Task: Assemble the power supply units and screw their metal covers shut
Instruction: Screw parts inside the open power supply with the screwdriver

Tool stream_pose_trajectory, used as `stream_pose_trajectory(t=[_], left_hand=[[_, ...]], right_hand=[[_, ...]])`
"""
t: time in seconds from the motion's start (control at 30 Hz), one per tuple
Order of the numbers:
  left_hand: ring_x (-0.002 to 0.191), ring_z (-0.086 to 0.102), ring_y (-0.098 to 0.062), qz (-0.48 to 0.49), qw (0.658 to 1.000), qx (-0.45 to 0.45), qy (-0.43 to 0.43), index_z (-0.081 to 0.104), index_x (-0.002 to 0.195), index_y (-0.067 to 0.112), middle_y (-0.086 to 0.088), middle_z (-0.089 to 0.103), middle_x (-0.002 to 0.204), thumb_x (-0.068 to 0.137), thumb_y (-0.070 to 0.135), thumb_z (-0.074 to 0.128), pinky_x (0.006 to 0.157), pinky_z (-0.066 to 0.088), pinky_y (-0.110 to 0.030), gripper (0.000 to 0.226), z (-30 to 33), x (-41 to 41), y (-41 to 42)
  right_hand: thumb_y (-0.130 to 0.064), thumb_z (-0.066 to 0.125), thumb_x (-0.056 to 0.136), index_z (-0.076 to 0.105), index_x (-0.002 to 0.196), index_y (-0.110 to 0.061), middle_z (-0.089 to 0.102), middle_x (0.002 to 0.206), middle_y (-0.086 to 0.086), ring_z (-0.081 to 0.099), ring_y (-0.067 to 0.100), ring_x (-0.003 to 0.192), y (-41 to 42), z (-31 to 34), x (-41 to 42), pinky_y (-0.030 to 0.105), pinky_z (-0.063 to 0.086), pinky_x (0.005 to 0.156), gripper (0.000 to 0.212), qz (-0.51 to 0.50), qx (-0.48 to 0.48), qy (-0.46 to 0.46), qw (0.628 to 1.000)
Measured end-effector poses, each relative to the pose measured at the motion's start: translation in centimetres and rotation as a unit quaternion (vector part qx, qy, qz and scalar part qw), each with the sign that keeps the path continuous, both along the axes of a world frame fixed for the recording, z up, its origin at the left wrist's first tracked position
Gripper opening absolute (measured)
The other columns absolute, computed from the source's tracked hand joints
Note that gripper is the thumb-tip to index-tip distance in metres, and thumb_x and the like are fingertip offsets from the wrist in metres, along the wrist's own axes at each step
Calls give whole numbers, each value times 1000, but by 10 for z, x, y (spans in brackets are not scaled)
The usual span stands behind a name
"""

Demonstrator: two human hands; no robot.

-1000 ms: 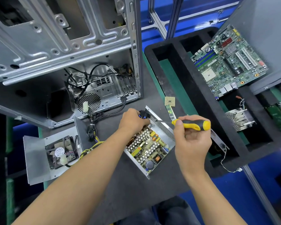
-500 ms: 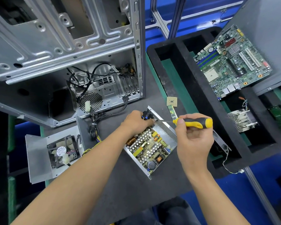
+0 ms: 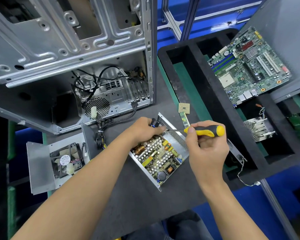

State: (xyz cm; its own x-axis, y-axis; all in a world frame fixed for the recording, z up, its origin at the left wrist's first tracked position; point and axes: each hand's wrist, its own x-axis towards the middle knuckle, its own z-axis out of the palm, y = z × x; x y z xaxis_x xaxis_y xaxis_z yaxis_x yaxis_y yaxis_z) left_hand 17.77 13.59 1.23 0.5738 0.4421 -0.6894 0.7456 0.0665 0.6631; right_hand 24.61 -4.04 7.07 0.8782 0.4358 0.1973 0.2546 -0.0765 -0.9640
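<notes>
An electronics assembly workshop is showing itself: open computer case, motherboard lying in foam tray.

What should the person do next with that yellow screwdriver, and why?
Probably turn the screwdriver to drive the screw. Its tip sits at the back wall of the open supply box, the right hand grips the handle, and the left hand steadies the black part there.

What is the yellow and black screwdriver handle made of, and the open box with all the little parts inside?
The yellow and black screwdriver handle looks like smooth moulded plastic, perhaps with rubbery black grip; its thin shaft glints like metal. The open silver power supply box looks like bare sheet metal: dull grey shine, folded edges, punched vent holes.
</notes>
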Motion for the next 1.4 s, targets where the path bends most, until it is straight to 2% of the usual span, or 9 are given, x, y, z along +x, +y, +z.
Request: stream_pose_trajectory(t=[0.17,0.27,0.4,0.53,0.6,0.73,0.93,1.1,1.4], left_hand=[[86,66,-23,-13,999,-29,6,69,103,5,-13,74,103,83,43,78,89,50,-40,44,0,0,4],[70,60,-16,-25,1000,8,7,70,101,5,-12,74,90,85,50,72,71,45,-32,48,-2,1,2],[49,46,-12,-28,997,68,21,67,80,14,6,51,57,89,46,70,55,37,-27,33,-3,2,-3],[73,52,-26,-55,987,137,56,69,95,8,-3,58,75,89,49,68,85,48,-45,41,-2,7,-7],[85,56,-28,-64,981,169,76,64,88,12,-3,59,80,90,50,67,91,45,-47,38,-2,9,-7],[90,48,-24,-68,962,242,106,53,79,20,3,52,77,90,50,66,83,32,-39,34,-2,13,-10],[83,47,-25,-80,955,265,112,48,68,23,3,50,73,88,44,69,79,27,-39,36,-5,15,-6],[84,55,-25,-110,953,261,109,58,78,16,1,55,77,83,39,73,80,28,-40,28,0,19,0],[79,50,-25,-100,951,274,102,52,72,19,1,50,74,83,39,73,80,30,-39,31,-2,16,-4]], right_hand=[[-25,65,85,57,93,-41,67,86,-4,65,21,73,0,1,1,32,54,67,20,-11,18,13,1000],[-26,65,85,56,93,-43,67,86,-7,66,21,72,-1,1,1,32,54,66,21,-8,13,-3,1000],[-26,66,85,57,95,-45,67,88,2,65,29,73,0,-1,0,42,55,68,23,3,9,-3,1000],[-25,66,85,57,97,-46,65,88,5,65,31,74,-1,-5,0,46,56,68,26,14,10,-21,1000],[-23,66,85,55,97,-46,64,88,3,64,30,73,-1,-7,0,47,55,66,27,19,4,-38,999],[-21,65,87,56,97,-33,59,87,-10,62,19,72,0,-15,2,34,53,65,19,37,-38,-114,992],[-20,69,85,55,98,-28,59,85,-10,61,16,72,5,-22,3,20,49,65,20,58,-66,-117,989],[-14,71,85,56,97,-22,59,85,-7,58,10,72,7,-22,7,10,44,67,21,84,-88,-133,984],[-9,74,84,56,95,-24,59,84,-7,60,10,71,7,-24,8,9,44,67,27,97,-107,-138,980]])
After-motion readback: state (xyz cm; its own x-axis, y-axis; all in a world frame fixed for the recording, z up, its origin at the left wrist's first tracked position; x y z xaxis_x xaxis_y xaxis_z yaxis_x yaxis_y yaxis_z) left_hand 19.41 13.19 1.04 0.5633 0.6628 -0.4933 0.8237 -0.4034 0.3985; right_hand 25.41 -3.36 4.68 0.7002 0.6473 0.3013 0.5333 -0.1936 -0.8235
